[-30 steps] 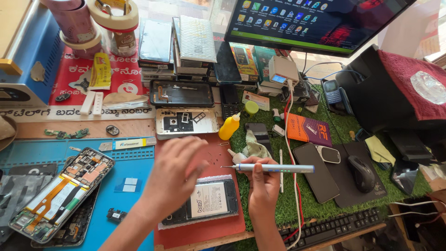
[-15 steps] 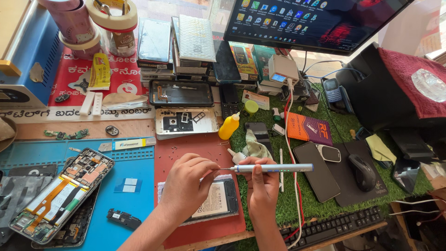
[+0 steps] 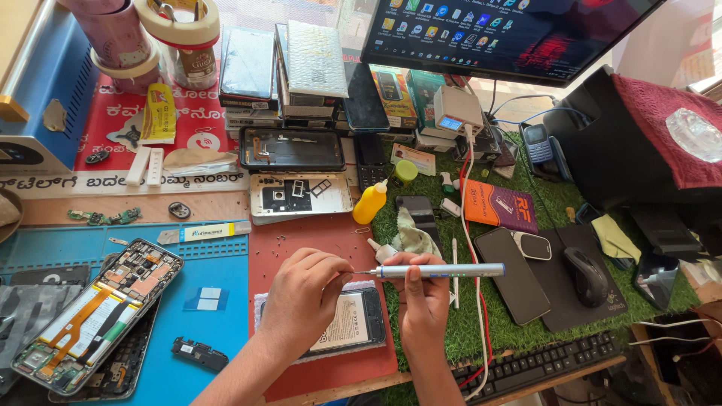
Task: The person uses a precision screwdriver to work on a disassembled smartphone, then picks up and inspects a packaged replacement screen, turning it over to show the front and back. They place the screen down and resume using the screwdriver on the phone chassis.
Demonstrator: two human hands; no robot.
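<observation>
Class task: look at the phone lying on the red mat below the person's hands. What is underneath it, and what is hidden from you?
The phone lies on a white sheet on the red mat. The left hand covers its left end, hiding what lies there.

A slim silver pen-shaped electric screwdriver (image 3: 440, 271) lies level, its thin bit pointing to nine o'clock. At seven o'clock from it, an opened black smartphone (image 3: 347, 323) with exposed battery lies flat on the red mat (image 3: 301, 233).
</observation>
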